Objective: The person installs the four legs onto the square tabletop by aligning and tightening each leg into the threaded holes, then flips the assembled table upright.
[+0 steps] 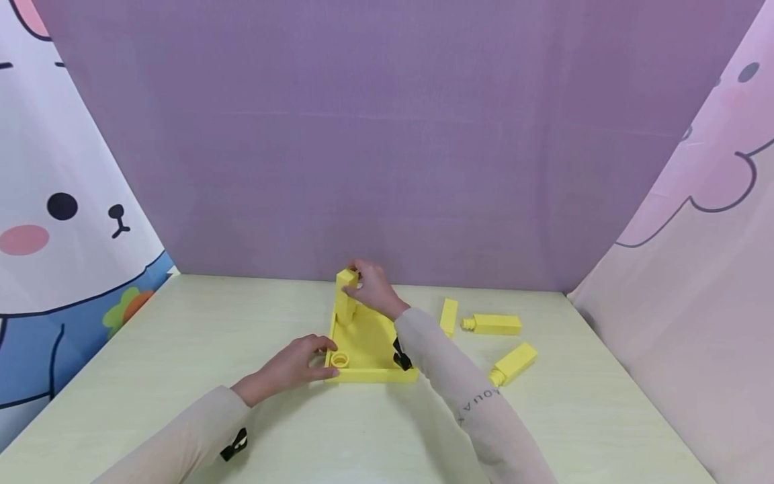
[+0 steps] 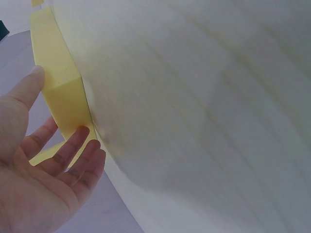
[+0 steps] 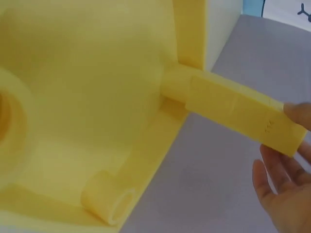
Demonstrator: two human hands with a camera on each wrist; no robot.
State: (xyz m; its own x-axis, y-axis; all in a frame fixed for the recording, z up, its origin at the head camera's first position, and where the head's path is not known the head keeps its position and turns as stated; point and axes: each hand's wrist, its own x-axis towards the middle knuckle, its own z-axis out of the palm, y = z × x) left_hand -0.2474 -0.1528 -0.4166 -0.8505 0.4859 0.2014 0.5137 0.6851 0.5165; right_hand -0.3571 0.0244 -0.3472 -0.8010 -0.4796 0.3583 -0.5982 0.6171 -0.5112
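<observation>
Your right hand (image 1: 373,289) pinches a long, square-sided yellow post (image 1: 343,301) standing upright at the far left corner of a shallow yellow tray (image 1: 370,341), which has round sockets (image 1: 340,367) inside and lies on the tabletop (image 1: 338,437). Your left hand (image 1: 291,365) grips the tray's near left corner.

The head view is bright and evenly lit, with soft shadows on the tabletop (image 1: 605,417) below the right sleeve (image 1: 471,396) and left sleeve (image 1: 175,437). Left wrist view: washed out and hazy, with broad, soft-edged shadows across the tabletop. Right wrist view: dimmer, the yellow tray (image 3: 97,73) slightly blurred, softest at the left edge.
</observation>
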